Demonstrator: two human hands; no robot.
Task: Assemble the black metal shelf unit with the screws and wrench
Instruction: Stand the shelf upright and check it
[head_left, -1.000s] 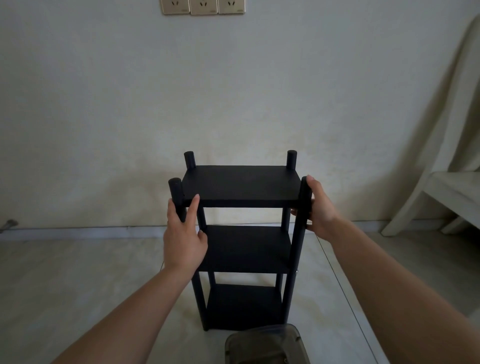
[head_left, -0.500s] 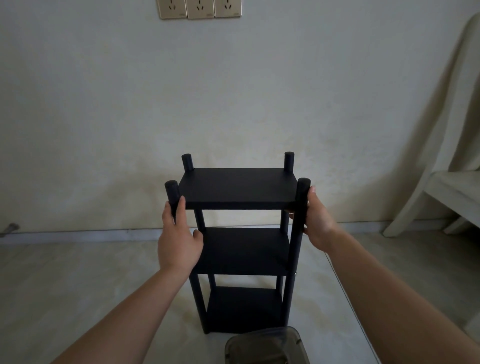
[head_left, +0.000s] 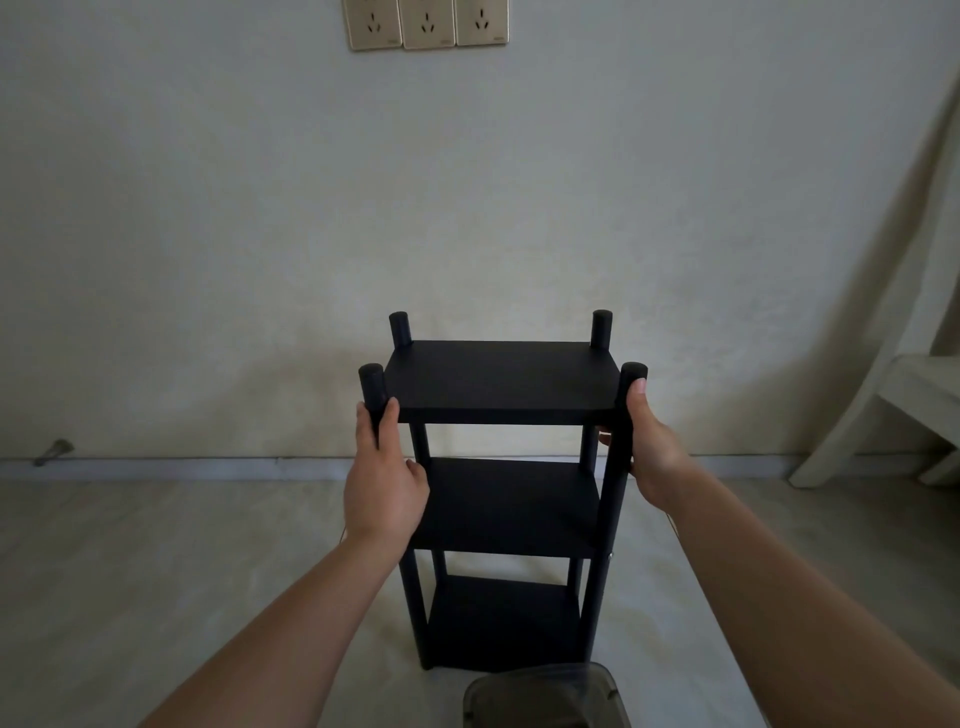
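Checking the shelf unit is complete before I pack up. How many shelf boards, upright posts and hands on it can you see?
Shelf boards: 3 (top, middle, bottom)
Upright posts: 4 (front left, front right, back left, back right)
Hands gripping posts: 2 (left hand, right hand)
Total: 9

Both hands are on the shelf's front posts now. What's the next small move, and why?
Probably rock the shelf unit gently to check it stands firm. All three tiers are on, it stands upright on the floor, and the left hand and right hand each hold a front post.
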